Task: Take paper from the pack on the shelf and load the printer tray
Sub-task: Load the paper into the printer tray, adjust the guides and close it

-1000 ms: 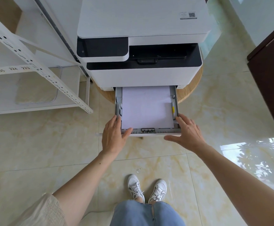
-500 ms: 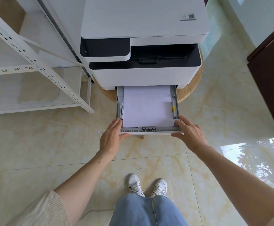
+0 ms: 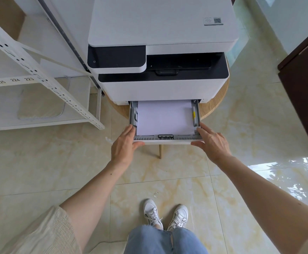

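Observation:
The white printer [image 3: 160, 24] stands on a small round wooden table [image 3: 215, 107]. Its grey paper tray [image 3: 178, 138] sticks partly out of the base, with a flat stack of white paper [image 3: 165, 118] lying in it between the side guides. My left hand [image 3: 124, 145] is at the tray's front left corner, fingers straight along the side and thumb against the front edge. At the front right corner, my right hand [image 3: 213, 142] rests the same way, fingers straight. The paper pack is not in view.
A white metal shelf rack [image 3: 39, 76] with numbered labels stands to the left, close to the printer. A dark brown cabinet [image 3: 303, 88] is at the right edge. Glossy tiled floor lies all around, and my white shoes [image 3: 166, 215] are below the tray.
The tray has slid further into the printer, so less paper shows. Both hands have moved forward with the tray's front corners.

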